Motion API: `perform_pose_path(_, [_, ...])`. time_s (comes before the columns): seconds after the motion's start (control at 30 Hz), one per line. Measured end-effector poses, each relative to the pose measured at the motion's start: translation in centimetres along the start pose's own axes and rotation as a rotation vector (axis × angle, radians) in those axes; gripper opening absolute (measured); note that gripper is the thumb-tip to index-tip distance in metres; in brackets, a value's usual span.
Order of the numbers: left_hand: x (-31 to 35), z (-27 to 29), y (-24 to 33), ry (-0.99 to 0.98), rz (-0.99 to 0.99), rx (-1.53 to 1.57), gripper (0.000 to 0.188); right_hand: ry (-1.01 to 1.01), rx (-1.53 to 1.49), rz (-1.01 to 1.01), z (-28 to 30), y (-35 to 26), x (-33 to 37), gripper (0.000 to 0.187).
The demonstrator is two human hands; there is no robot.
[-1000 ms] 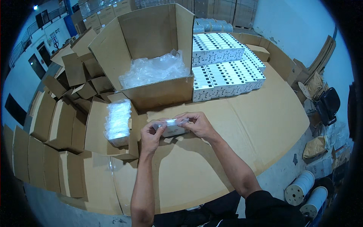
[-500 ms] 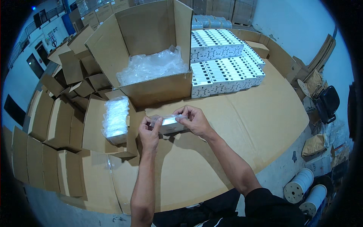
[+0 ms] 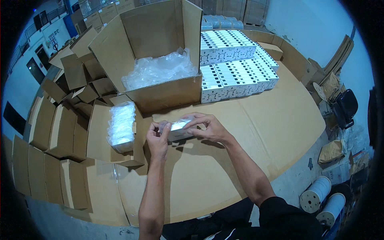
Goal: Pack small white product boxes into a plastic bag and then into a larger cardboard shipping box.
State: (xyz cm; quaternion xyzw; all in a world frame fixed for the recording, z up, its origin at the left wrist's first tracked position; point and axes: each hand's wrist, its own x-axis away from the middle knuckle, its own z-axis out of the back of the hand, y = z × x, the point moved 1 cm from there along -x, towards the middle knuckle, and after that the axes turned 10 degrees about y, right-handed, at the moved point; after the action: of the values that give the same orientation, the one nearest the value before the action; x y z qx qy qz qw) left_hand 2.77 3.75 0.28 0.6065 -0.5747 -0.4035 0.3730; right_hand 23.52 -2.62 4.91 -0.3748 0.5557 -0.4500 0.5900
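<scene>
Between my two hands a small white box point(image 3: 178, 134) in a clear plastic bag sits just above the cardboard-covered table point(image 3: 256, 132). My left hand point(image 3: 157, 141) is closed on its left end, thumb on the near edge, with crumpled plastic at the fingertips. Over the right end bends my right hand point(image 3: 211, 128), its fingers closed on the bag's plastic and the box's top edge. To the left, an open carton point(image 3: 138, 154) holds a row of plastic-wrapped white boxes point(image 3: 121, 124). The underside of the held box is hidden.
A large open carton point(image 3: 168, 94) full of clear plastic bags point(image 3: 164, 70) stands beyond my hands. Right of it are stacked white boxes point(image 3: 236, 82). Empty brown cartons point(image 3: 64, 132) crowd the left side. On the floor at right lie cable spools point(image 3: 316, 194) near a black chair point(image 3: 346, 106).
My right hand has shifted its fingers along the top of the box, turning flatter over its right end. The left hand keeps its hold, and the box has barely moved.
</scene>
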Motion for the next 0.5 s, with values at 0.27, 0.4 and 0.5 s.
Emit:
perform_pose_path(0.27, [0.8,-1.3,1.9,0.079,-0.23,-0.151,0.027,0.114,0.108,-0.116,-0.7,-0.2,-0.1,0.033])
perform_pose_path(0.4, [1.4,-1.8,3.8,0.102,-0.508,-0.317,0.029,0.121,0.154,-0.148,-0.5,-0.3,-0.1,0.033])
perform_pose_path(0.5, [1.6,-1.3,4.9,-0.122,-1.051,-0.771,0.029,0.116,0.168,-0.136,-0.6,-0.1,-0.1,0.033])
